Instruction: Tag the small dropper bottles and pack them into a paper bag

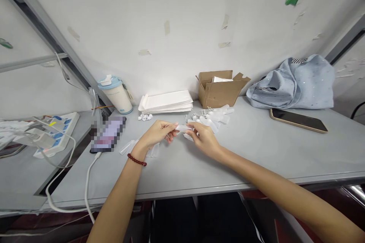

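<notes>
Piece (183,128): small, translucent, held level between both hands above the middle of the grey desk (256,152).
Left hand (161,133): thumb and fingers pinched on the piece's left end; bead bracelet (137,160) on the wrist.
Right hand (205,139): thumb and fingertips closed on its right end.
Clear strips (129,146): lying beside the left wrist.
White caps (145,117): clustered in front of the white stack (168,102).
Translucent pile (219,117): just beyond the right hand, in front of the open cardboard box (221,94).
</notes>
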A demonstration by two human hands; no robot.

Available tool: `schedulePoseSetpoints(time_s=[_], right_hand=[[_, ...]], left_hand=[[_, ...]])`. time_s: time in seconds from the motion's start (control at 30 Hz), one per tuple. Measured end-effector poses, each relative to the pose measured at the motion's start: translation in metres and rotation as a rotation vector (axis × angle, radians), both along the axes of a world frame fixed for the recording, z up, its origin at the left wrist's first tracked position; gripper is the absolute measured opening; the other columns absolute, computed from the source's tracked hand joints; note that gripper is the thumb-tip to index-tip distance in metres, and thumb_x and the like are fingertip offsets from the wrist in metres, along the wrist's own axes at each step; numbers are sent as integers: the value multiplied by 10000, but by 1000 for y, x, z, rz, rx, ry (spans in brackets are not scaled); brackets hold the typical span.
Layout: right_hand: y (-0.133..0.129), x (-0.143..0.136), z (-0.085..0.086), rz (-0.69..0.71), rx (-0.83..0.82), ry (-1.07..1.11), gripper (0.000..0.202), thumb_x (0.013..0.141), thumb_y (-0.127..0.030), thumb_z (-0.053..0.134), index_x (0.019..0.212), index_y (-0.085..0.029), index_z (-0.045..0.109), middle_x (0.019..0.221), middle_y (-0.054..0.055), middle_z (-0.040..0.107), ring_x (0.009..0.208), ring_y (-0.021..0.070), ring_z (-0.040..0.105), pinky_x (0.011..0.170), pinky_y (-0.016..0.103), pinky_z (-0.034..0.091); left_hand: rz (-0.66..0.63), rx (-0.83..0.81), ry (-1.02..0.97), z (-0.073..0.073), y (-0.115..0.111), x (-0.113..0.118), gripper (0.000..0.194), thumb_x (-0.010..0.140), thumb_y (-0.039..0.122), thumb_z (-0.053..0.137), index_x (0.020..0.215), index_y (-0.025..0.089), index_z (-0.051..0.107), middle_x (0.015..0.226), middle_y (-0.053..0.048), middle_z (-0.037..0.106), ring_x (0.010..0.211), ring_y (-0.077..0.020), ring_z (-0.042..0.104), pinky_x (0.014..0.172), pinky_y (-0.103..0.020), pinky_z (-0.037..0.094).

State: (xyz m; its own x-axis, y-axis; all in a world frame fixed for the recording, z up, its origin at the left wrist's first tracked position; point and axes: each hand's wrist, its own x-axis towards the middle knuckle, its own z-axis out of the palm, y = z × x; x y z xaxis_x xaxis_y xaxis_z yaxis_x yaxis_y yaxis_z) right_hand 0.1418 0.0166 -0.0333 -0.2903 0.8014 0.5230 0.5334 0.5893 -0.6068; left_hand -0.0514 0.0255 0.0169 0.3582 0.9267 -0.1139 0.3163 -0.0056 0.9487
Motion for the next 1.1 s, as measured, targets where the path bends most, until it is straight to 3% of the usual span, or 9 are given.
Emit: schedulePoseSetpoints(time_s=[0.23, 0.37, 0.53, 0.7, 0.9, 1.1], right_hand=[[-2, 2, 7, 33, -68, 31, 175, 881, -247, 492, 956, -150, 617, 747, 59, 652, 648, 168, 566, 625, 282, 411], [-3, 3, 14, 63, -151, 82, 212, 904, -255, 406, 813, -172, 579, 681, 24, 585, 642, 151, 524, 626, 271, 384], [2, 4, 18, 96, -357, 180, 366, 912, -355, 351, 580, -206, 384, 497, -35, 406, 461, 106, 401, 481, 242, 343], [7, 6, 16, 166, -533, 248, 415, 918, -424, 309, 559, -218, 342, 443, -52, 348, 355, 81, 318, 365, 233, 324], [1, 4, 19, 122, -442, 276, 404, 923, -422, 360, 633, -175, 493, 445, -45, 431, 403, 92, 412, 453, 231, 378], [-5, 2, 18, 96, -206, 180, 235, 911, -331, 450, 891, -158, 608, 705, 19, 625, 562, 114, 526, 551, 235, 419]], left_hand=[[-38, 116, 53, 0, 0, 0, 381, 776, 481, 616, 623, 133, 637, 532, -13, 582, 509, -112, 522, 556, -239, 444], [-38, 180, 84, -1, 0, 2, 374, 789, 477, 593, 648, 134, 639, 539, -13, 594, 530, -125, 541, 572, -244, 440], [-44, 211, 102, -2, -3, 8, 367, 796, 462, 580, 624, 139, 612, 540, -6, 580, 537, -125, 533, 576, -242, 428], [-30, 253, 97, -3, -4, 12, 263, 791, 396, 602, 793, 144, 675, 593, 8, 585, 608, -134, 548, 620, -240, 433], [23, 208, 31, 0, -3, 13, 328, 801, 430, 580, 646, 141, 603, 598, -1, 582, 561, -123, 549, 587, -245, 446], [36, 190, -10, 2, -4, 11, 372, 802, 429, 573, 558, 155, 512, 512, 21, 518, 496, -101, 503, 542, -229, 430]])
